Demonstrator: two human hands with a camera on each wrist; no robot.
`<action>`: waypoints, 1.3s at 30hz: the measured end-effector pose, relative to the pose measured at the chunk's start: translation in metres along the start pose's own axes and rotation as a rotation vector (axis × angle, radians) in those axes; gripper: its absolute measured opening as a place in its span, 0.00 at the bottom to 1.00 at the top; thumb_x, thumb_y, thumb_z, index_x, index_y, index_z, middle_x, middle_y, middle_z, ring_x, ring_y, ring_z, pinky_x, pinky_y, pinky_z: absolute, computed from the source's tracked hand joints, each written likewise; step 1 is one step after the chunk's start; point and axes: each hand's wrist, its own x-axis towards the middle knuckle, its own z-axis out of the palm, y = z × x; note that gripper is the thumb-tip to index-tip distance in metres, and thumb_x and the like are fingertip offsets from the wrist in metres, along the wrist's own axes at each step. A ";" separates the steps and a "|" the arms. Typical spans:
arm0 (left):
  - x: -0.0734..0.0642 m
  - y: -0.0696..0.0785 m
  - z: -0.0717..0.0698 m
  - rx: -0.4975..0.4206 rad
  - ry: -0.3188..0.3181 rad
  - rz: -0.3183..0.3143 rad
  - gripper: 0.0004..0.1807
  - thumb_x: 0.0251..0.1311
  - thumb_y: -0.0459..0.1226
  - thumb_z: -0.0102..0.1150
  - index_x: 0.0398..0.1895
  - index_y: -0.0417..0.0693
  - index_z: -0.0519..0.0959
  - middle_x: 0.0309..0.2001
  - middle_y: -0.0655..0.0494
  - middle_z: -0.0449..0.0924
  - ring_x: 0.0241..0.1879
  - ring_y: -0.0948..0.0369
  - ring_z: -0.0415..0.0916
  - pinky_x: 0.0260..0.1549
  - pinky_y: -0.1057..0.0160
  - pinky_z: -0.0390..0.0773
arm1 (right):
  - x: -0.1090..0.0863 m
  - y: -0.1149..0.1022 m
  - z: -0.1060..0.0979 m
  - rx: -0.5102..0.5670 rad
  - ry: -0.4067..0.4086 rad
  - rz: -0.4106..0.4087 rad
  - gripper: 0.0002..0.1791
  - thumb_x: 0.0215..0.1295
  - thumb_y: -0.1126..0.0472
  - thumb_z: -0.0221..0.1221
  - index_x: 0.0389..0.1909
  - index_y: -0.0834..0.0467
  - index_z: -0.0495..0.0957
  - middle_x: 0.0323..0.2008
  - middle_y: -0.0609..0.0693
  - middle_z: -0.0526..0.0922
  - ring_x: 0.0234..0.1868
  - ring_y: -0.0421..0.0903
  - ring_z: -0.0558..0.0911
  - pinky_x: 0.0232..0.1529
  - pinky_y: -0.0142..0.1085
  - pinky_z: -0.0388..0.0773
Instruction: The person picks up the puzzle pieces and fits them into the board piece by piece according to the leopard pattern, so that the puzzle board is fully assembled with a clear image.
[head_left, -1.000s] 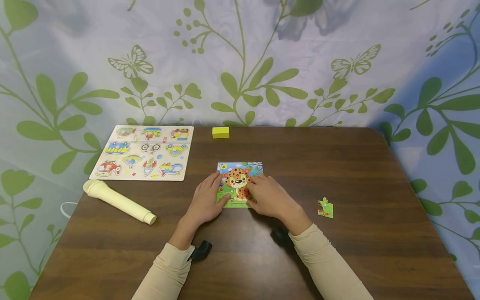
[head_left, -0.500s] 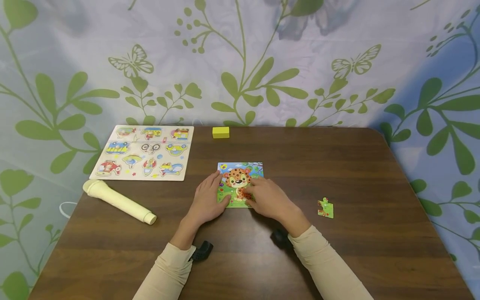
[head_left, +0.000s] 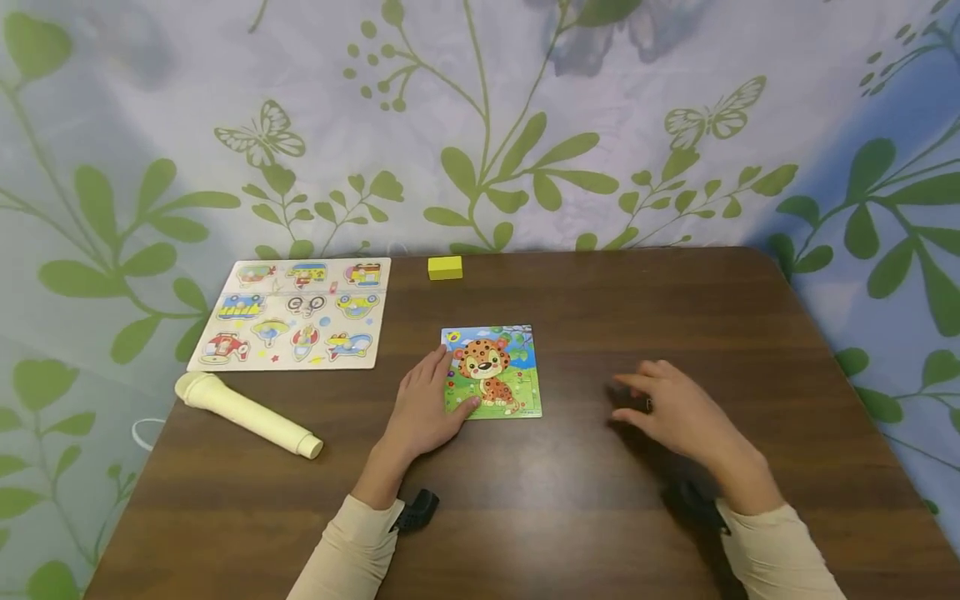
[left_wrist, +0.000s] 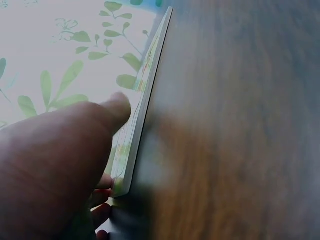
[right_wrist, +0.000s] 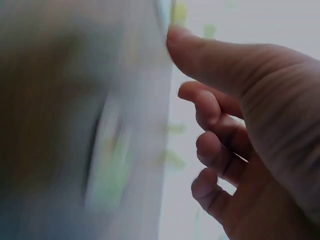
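Note:
A square puzzle (head_left: pixel 495 375) with a cartoon leopard on it lies flat on the table. My left hand (head_left: pixel 426 408) rests along its left edge, the thumb (left_wrist: pixel 117 107) over its front left part and the fingers beside its side. Farther right, my right hand (head_left: pixel 682 412) is just above the table, thumb and fingers apart, holding nothing visible. A blurred green puzzle piece (right_wrist: pixel 111 170) lies on the table near it in the right wrist view. In the head view the right hand hides that piece.
A wooden peg board (head_left: pixel 288 317) with vehicle shapes lies at the back left. In front of it is a cream microphone (head_left: pixel 251 417). A yellow block (head_left: pixel 446 267) stands by the back edge, near the patterned wall cloth (head_left: pixel 480 125).
My right hand has left the leopard puzzle and moved right, over where the loose piece was seen. The left hand stays at the puzzle's left edge. The head view has shifted slightly.

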 end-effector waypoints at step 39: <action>-0.003 0.005 -0.003 0.093 -0.030 -0.001 0.55 0.62 0.66 0.59 0.82 0.45 0.52 0.82 0.47 0.49 0.82 0.48 0.48 0.78 0.42 0.53 | 0.077 -0.078 0.031 -0.107 -0.156 -0.106 0.23 0.60 0.44 0.71 0.49 0.55 0.84 0.43 0.49 0.80 0.44 0.49 0.78 0.49 0.49 0.79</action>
